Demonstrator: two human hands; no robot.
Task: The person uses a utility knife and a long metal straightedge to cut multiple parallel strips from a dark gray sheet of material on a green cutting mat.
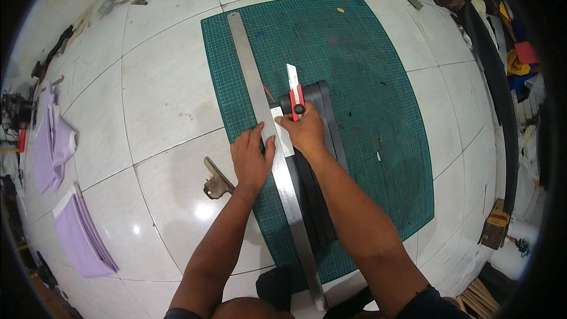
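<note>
A long metal ruler [285, 186] lies lengthwise over a green cutting mat [378, 112]. My left hand [253, 156] presses down on the ruler's middle with its fingers and thumb apart. In my right hand [306, 130] is a red utility knife [296, 97], its blade pointing away from me above the mat. The thumb of that hand touches a narrow white strip [283, 133] beside the ruler's right edge. Folded black fabric [319, 189] lies to the right of the ruler, partly covered by my right hand and forearm.
A metal bulldog clip [217, 184] rests on the tiled floor [171, 112] left of the mat. Folded lilac fabric [82, 236] lies farther left. A small grey block [413, 0] sits beyond the mat's far right corner. Dark cloth [496, 112] and clutter line the right side.
</note>
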